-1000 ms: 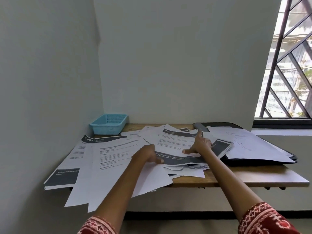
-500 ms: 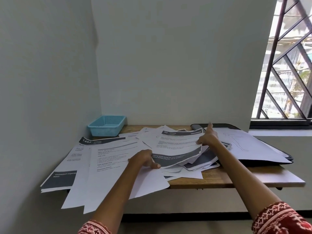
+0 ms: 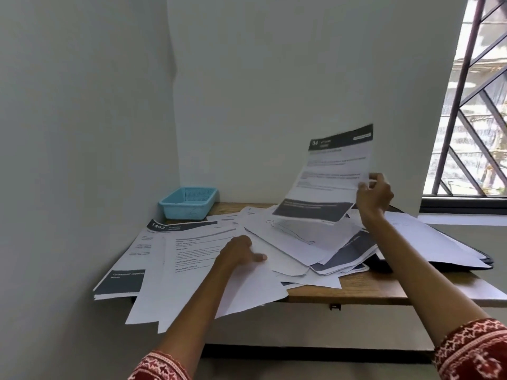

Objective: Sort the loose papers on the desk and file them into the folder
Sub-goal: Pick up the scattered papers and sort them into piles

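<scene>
The right hand [image 3: 373, 197] is raised above the desk [image 3: 365, 293] and pinches a printed sheet [image 3: 330, 175] by its right edge, thumb in front and fingers curled behind; the sheet hangs in the air, tilted, with a dark header band numbered 34 at its top and a dark band along its bottom edge. The left hand [image 3: 238, 253] is lower and nearer the body, resting palm down on the loose papers [image 3: 290, 242] with its fingers loosely bent and the thumb stretched out to the right, pressing on them rather than gripping any one sheet. Between the two hands and under the lifted sheet, the pile lies in a fanned, overlapping heap, with a faint outline drawing on one of the upper pages. To the left of the left hand lie more sheets, one headed 1492 [image 3: 164, 227], and several hang over the front edge of the desk. Below and to the right of the right hand, a dark folder [image 3: 450, 259] lies flat on the desk with white pages on top of it. Beyond the left hand, in the far corner against the wall, stands a light blue basket [image 3: 189, 202]. To the right of the right hand is a barred window [image 3: 477, 105]. Both forearms end in red patterned sleeves [image 3: 472, 349].
</scene>
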### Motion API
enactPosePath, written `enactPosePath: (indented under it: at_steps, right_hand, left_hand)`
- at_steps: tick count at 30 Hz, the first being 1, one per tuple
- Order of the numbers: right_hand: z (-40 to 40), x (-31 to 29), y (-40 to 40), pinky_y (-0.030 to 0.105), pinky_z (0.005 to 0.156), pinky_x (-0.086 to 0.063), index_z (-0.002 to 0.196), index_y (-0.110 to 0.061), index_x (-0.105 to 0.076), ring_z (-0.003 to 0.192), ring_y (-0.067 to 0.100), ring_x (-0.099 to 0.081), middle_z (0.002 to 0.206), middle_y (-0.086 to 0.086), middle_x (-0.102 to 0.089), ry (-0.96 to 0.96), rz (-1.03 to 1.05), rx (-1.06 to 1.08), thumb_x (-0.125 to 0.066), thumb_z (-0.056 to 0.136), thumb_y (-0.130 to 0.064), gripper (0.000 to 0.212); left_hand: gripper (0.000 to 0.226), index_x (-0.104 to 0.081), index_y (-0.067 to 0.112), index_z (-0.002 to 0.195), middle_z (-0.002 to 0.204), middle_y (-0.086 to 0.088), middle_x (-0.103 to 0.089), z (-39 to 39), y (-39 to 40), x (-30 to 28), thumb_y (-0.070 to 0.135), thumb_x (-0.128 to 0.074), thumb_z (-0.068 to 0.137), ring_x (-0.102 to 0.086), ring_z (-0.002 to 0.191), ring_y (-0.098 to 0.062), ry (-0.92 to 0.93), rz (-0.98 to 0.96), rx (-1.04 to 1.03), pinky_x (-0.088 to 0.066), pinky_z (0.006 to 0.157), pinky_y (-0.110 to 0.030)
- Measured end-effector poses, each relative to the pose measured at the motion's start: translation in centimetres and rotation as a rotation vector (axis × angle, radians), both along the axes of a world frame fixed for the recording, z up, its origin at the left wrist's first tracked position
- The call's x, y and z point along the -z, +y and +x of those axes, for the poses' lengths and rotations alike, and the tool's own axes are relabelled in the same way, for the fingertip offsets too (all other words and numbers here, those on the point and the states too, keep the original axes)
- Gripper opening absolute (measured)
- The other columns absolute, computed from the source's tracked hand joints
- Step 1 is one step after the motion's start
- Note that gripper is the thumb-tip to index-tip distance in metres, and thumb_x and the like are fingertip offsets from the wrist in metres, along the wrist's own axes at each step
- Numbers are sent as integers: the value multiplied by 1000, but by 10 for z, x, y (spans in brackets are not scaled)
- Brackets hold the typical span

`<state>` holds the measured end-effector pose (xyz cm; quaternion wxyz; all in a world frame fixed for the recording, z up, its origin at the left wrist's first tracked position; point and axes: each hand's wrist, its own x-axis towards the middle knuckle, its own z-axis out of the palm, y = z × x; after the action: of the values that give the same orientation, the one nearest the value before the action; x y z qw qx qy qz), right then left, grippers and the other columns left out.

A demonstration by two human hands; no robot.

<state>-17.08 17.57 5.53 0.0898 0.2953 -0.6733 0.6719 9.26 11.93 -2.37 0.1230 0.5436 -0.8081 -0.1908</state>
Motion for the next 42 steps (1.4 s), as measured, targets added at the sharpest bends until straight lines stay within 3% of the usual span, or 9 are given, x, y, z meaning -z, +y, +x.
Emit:
enactPosePath:
  at_steps: [2, 6, 9, 14, 18, 23, 26, 36, 42]
  right_hand:
    - [8, -3, -3, 35, 82, -51, 116, 0, -57, 99, 33, -62, 113, 20, -64, -56, -34, -63, -56, 91, -3, 25]
    - [36, 11, -15, 15, 48, -48, 116, -2, -57, 78, 19, -57, 102, 11, -59, -156, 50, -392, -60, 89, -1, 27]
    - [63, 30, -27, 22, 59, -48, 107, -1, -60, 82, 23, -58, 98, 14, -62, -188, 176, -665, -61, 87, 4, 21]
    - [106, 54, -36, 14, 53, -50, 99, -1, -58, 69, 18, -59, 84, 12, -62, -96, 366, -969, -62, 85, 7, 17]
    - [122, 70, -47, 23, 64, -49, 84, -7, -62, 66, 17, -58, 76, 9, -63, -9, 503, -974, -66, 82, 7, 15]
    - [124, 77, -48, 23, 70, -42, 103, -4, -62, 82, 17, -57, 92, 5, -59, 143, 645, -941, -71, 81, -1, 24]
    - [123, 79, -46, 24, 67, -44, 88, -12, -61, 75, 16, -57, 89, 4, -56, 148, 644, -958, -70, 81, -3, 15]
    - [124, 84, -45, 37, 85, -54, 101, -5, -65, 97, 30, -65, 112, 14, -65, 134, 650, -932, -70, 81, -4, 20]
    - [127, 83, -43, 22, 65, -44, 108, 0, -62, 89, 18, -55, 106, 7, -58, 115, 621, -895, -68, 83, -2, 26]
  left_hand:
    - [34, -61, 11, 105, 117, -11, -59, 17, -4, -5, 41, -54, 92, -53, 116, -25, 166, -38, -101, -39, 85, -29]
    - [35, -57, 9, 120, 125, -11, -58, 72, -10, -7, 34, -47, 96, -52, 115, -28, 160, -131, -445, -38, 92, -37]
    - [40, -54, 10, 125, 133, -13, -52, 127, -16, 1, 35, -51, 94, -43, 126, -34, 64, -121, -612, -20, 109, -60]
    - [38, -46, 7, 130, 136, -18, -41, 168, -7, 1, 21, -46, 95, -30, 129, -36, -26, -90, -792, -26, 106, -56]
    - [42, -43, 7, 132, 136, -17, -39, 172, -8, 1, 16, -49, 92, -30, 128, -35, -62, -16, -780, -32, 102, -55]
    - [44, -46, 7, 132, 139, -15, -41, 178, -10, 4, 24, -52, 92, -36, 128, -34, -173, 17, -817, -34, 105, -46]
    - [45, -51, 10, 128, 134, -14, -48, 181, -13, 1, 26, -59, 87, -45, 123, -33, -187, -38, -806, -38, 102, -44]
    - [18, -59, -8, 101, 111, -26, -53, 164, -18, -50, -7, -43, 93, -59, 94, -36, 17, -654, -681, -48, 76, -36]
    - [26, -56, -9, 107, 106, -30, -56, 148, 13, -113, 7, -36, 100, -57, 95, -44, 205, -980, -634, -44, 75, -41]
